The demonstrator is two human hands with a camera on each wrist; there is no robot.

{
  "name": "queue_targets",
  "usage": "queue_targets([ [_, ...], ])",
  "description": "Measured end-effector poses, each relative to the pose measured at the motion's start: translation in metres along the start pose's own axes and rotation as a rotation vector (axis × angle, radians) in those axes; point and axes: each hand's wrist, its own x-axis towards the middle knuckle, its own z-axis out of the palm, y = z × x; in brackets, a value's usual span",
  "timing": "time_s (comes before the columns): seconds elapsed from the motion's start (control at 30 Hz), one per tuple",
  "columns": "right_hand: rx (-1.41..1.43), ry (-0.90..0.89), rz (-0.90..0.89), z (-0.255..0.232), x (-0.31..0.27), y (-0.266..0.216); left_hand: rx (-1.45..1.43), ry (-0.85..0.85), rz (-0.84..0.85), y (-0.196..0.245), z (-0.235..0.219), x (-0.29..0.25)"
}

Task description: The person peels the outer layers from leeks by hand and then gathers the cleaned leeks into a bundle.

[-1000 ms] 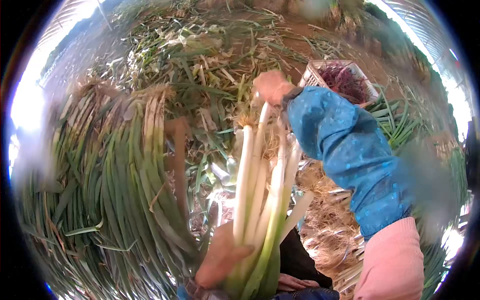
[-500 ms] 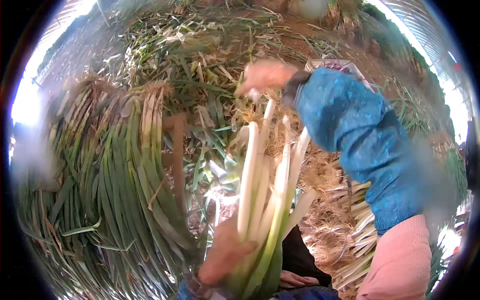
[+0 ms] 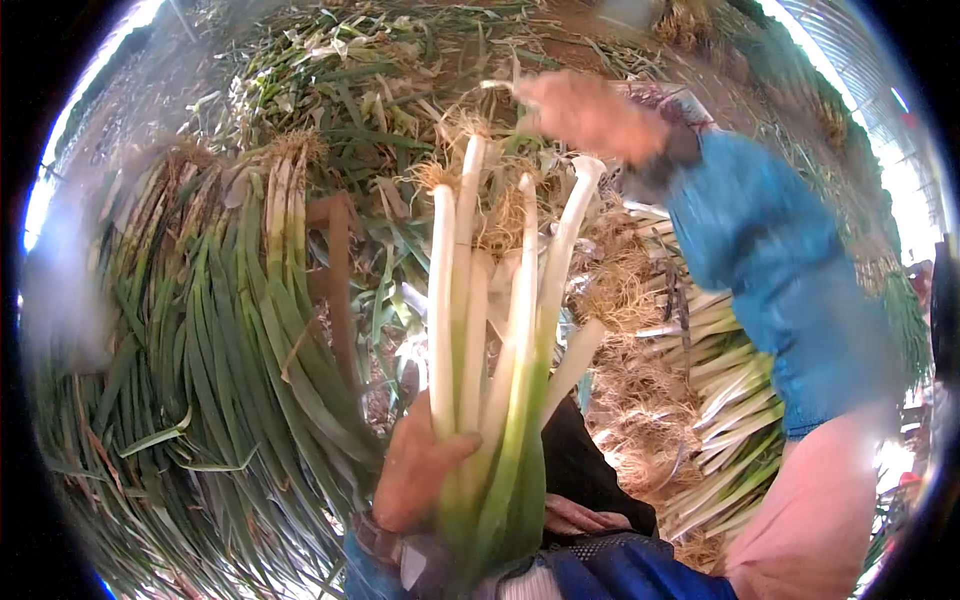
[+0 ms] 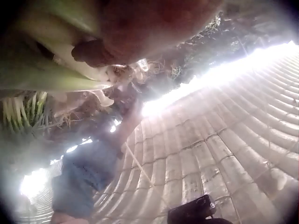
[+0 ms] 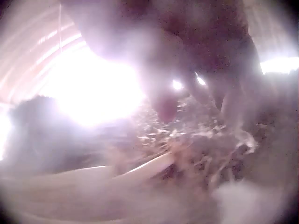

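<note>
A bunch of large green onions [image 3: 440, 290] stands root ends up in front of the body, white shanks bare and several tips still hairy with roots. My left hand [image 3: 420, 465] grips it low, thumb across the front where white turns to green. In the left wrist view the same hand [image 4: 145, 28] wraps the onion stems [image 4: 51, 74]. My right hand [image 3: 590, 115] is raised beyond the root ends, apart from the bunch and blurred. A pale strip of peel [image 3: 497, 84] shows at its fingertips. In the right wrist view its fingers [image 5: 229, 102] hang downward.
A thick pile of untrimmed green onions [image 3: 220, 300] lies to the left, beside a brown wooden post [image 3: 340, 280]. White-shanked onions [image 3: 735, 420] lie in a row at right. Discarded leaves [image 3: 340, 70] cover the ground ahead. A crate [image 3: 690, 105] is partly hidden by the right arm.
My right hand has left the root ends and moved up and to the right. The bunch in my left hand has shifted left and up in the view.
</note>
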Motion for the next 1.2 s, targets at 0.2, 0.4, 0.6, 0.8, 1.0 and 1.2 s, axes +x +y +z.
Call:
queue_targets([
  [0.2, -0.121, -0.222, -0.308, 0.004, -0.077, -0.106, 0.043, 0.079, 0.042, 0.003, 0.007, -0.009],
  [0.4, 0.472, -0.589, -0.441, 0.018, -0.054, -0.091, 0.016, 0.095, 0.076, 0.008, 0.015, -0.017],
  [0.6, 0.097, -0.419, -0.54, 0.055, -0.045, -0.092, -0.084, 0.053, 0.029, 0.003, 0.011, -0.01],
  [0.8, -0.461, -0.079, 0.011, 0.037, 0.006, -0.005, -0.109, 0.122, -0.011, 0.006, 0.003, -0.009],
  [1.0, 0.239, -0.279, -0.151, -0.001, -0.025, -0.073, -0.306, 0.17, -0.019, 0.015, 0.004, -0.01],
  [1.2, 0.941, -0.148, -0.185, 0.038, -0.031, -0.123, -0.35, 0.162, -0.013, 0.014, 0.007, -0.017],
])
